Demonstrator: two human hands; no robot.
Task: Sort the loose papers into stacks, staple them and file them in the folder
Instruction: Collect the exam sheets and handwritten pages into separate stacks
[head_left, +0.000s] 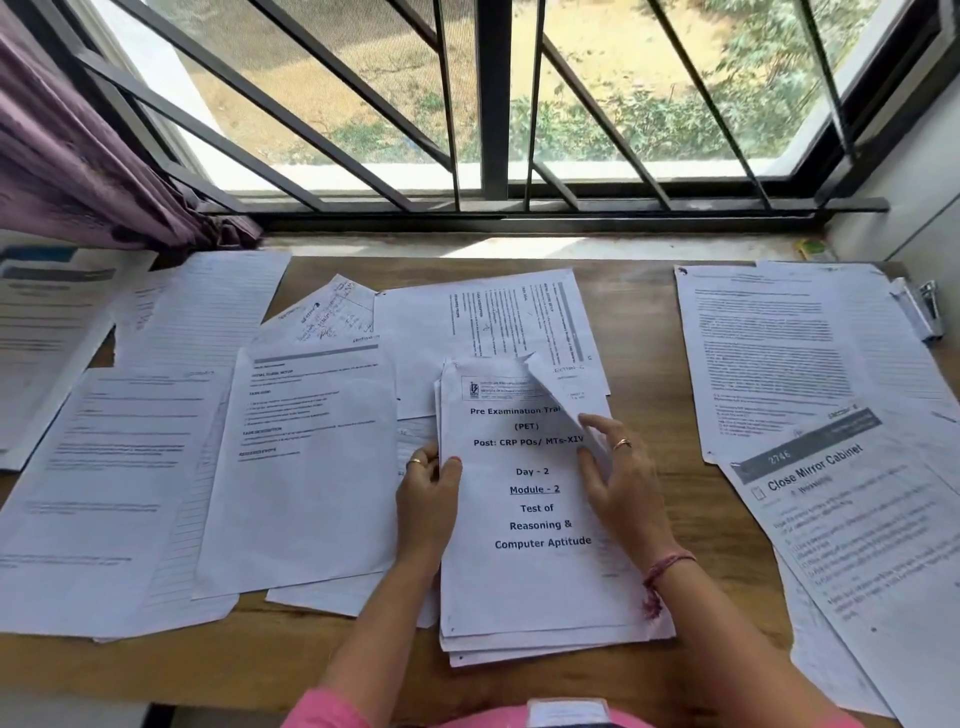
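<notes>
A stack of white printed sheets (535, 571), its top page headed "Pre Examination Training", lies in the middle of the wooden desk (649, 395). My left hand (428, 499) grips the stack's left edge, thumb on top and fingers underneath. My right hand (621, 483) holds the stack's right side and bends the top page's upper right corner over. Loose papers (301, 467) cover the desk on the left. A second group of sheets (769, 358) lies at the right, with a "Close Mirror Cabinet" page (852, 535) on it. A silver stapler (927, 306) lies at the far right.
A barred window (493, 104) and its sill run along the back of the desk. A purple curtain (78, 171) hangs at the upper left. More sheets (493, 322) lie behind the held stack. Bare wood shows between the middle stack and the right-hand papers.
</notes>
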